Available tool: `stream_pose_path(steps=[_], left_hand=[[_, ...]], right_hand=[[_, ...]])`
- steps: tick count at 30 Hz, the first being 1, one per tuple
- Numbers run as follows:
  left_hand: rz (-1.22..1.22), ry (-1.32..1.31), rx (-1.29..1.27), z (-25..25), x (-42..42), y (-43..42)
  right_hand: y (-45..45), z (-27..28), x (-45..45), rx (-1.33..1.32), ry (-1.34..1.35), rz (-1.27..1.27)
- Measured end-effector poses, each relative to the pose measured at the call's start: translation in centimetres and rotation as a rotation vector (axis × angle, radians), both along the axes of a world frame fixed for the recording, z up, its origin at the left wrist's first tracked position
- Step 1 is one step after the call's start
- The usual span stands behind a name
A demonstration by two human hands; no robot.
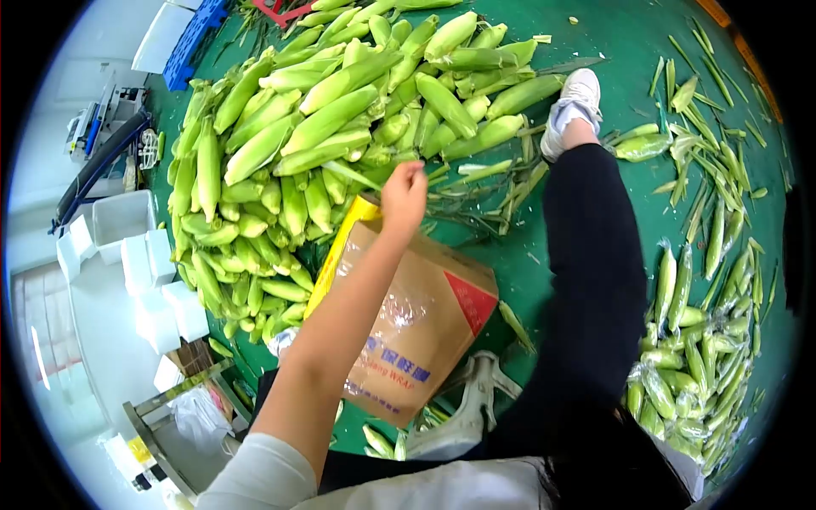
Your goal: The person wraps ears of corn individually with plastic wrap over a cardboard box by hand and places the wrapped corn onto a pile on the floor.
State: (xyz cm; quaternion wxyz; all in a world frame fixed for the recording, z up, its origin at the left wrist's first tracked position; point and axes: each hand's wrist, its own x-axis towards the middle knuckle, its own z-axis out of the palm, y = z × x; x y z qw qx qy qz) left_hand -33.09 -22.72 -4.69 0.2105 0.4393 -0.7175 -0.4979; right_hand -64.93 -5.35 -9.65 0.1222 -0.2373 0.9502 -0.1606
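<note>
- Left hand (404,200): fingers curled inward; how tightly, and whether they grip the leaf (353,175) just left of them, I cannot tell.
- Right hand: out of view; its fingers cannot be told.
- Corn pile (331,89): unwrapped, in husks, far and left of the left hand.
- Box (425,306): brown, near side, partly under the forearm.
- Stool (463,412): nearer still.
- Shoe (582,89): far right of the hand.
- Wrapped corn (680,374): near right, on the green floor (518,255).
</note>
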Motion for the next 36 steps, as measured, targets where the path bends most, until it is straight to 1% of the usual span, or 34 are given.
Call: stream_pose_path(steps=[1, 2, 3, 4, 5, 6, 8, 10, 11, 12, 13, 14, 15, 16, 17, 18, 19, 20, 21, 22, 23, 24, 25, 26, 28, 30, 31, 32, 33, 34, 35, 36], left_hand=[[-0.034, -0.156, -0.084, -1.8, -3.0, -2.0], [-0.035, -0.412, -0.155, -0.2, -6.7, -2.2], [-0.003, -0.495, -0.113, -2.0, -10.0, -2.9], [0.004, -0.478, -0.036, -1.6, -12.8, -2.8], [0.061, -0.506, 0.02, -2.6, -15.4, -3.1], [0.181, -0.506, -0.046, -3.6, -17.2, -2.9], [0.324, -0.46, 0.106, -6.2, -18.6, -4.4], [0.424, -0.049, 0.412, -8.0, -18.1, -4.4], [0.488, 0.152, 0.552, -8.2, -16.2, -4.2], [0.433, 0.326, 1.075, -5.4, -13.4, -4.5], [0.403, 0.623, 1.526, -3.3, -9.8, -4.2], [0.212, 0.602, 1.477, 0.3, -5.4, -2.7], [0.089, 0.513, 1.104, 4.1, -1.0, -0.3], [0.112, 0.419, 0.975, 9.1, 3.1, 1.4], [-0.108, 0.505, 0.901, 10.1, 8.5, 1.5], [-0.044, 0.473, 0.836, 11.2, 13.5, 2.2], [0.022, 0.395, 0.675, 12.7, 17.7, 3.0], [0.184, 0.242, 0.566, 12.9, 21.9, 3.8], [0.365, 0.13, 0.445, 13.2, 25.5, 5.1], [0.421, 0.025, 0.412, 12.9, 29.4, 5.8], [0.322, -0.105, 0.158, 11.5, 32.5, 6.9], [0.225, -0.239, -0.094, 11.0, 34.8, 7.7], [0.214, -0.356, -0.119, 12.4, 35.5, 9.1], [0.206, -0.472, -0.139, 13.3, 35.5, 10.5], [0.148, -0.448, -0.209, 10.9, 36.7, 12.2], [0.034, -0.434, -0.442, 9.4, 37.3, 13.4], [0.04, -0.476, -0.423, 9.8, 37.1, 14.2], [0.041, -0.517, -0.405, 11.0, 36.7, 14.8], [0.037, -0.556, -0.39, 11.5, 36.3, 14.9], [0.044, -0.534, -0.398, 10.8, 35.9, 15.0], [0.051, -0.515, -0.405, 10.0, 35.5, 15.2], [0.055, -0.503, -0.408, 9.5, 35.2, 15.4]], right_hand=[[0.1, -0.6, -0.5, -0.005, -0.003, -0.02], [0.2, -1.3, -1.1, -0.016, -0.001, -0.035], [0.1, -1.3, -1.3, -0.025, 0.0, -0.045], [0.1, -1.6, -1.6, -0.036, 0.001, -0.051], [0.1, -2.0, -1.7, -0.053, 0.002, -0.052], [0.2, -2.4, -1.8, -0.069, 0.006, -0.058], [1.0, -3.2, -1.7, -0.107, 0.01, -0.076], [3.3, -3.5, -1.7, -0.179, 0.007, -0.12], [4.7, -4.2, -1.4, -0.224, -0.006, -0.141], [7.4, -4.2, -1.6, -0.295, -0.013, -0.18], [10.5, -4.1, -1.3, -0.373, -0.03, -0.228], [14.7, -3.5, -1.1, -0.463, -0.047, -0.292], [19.9, -2.0, -0.9, -0.56, -0.055, -0.372], [25.6, 0.6, -0.8, -0.654, -0.054, -0.446], [29.5, 4.6, -0.9, -0.717, -0.042, -0.463], [31.2, 10.1, -0.4, -0.691, -0.035, -0.385], [27.2, 16.1, 0.5, -0.561, -0.083, -0.156], [21.1, 21.6, 4.6, -0.488, -0.065, -0.046], [17.6, 23.5, 6.8, -0.446, -0.242, -0.002], [12.5, 27.2, 12.8, -0.343, -0.468, 0.159], [10.5, 24.8, 15.4, -0.366, -0.656, 0.464], [8.5, 22.7, 20.3, -0.352, -0.889, 0.384], [6.1, 20.6, 25.2, -0.056, -0.951, 0.34], [4.7, 18.7, 29.6, 0.187, -0.349, 0.609], [3.9, 15.5, 36.2, 0.194, -0.029, 0.581], [4.4, 13.0, 37.5, 0.04, -0.043, 0.706], [4.8, 11.6, 37.1, -0.031, -0.06, 0.769], [4.9, 9.7, 35.6, -0.147, -0.367, 0.751], [5.0, 10.5, 36.0, -0.421, -0.603, 0.626], [4.9, 12.1, 36.0, -0.688, -0.836, 0.484], [3.9, 15.2, 38.1, -0.783, -0.696, 0.577], [2.3, 16.1, 40.4, -0.72, -0.57, 0.798]])
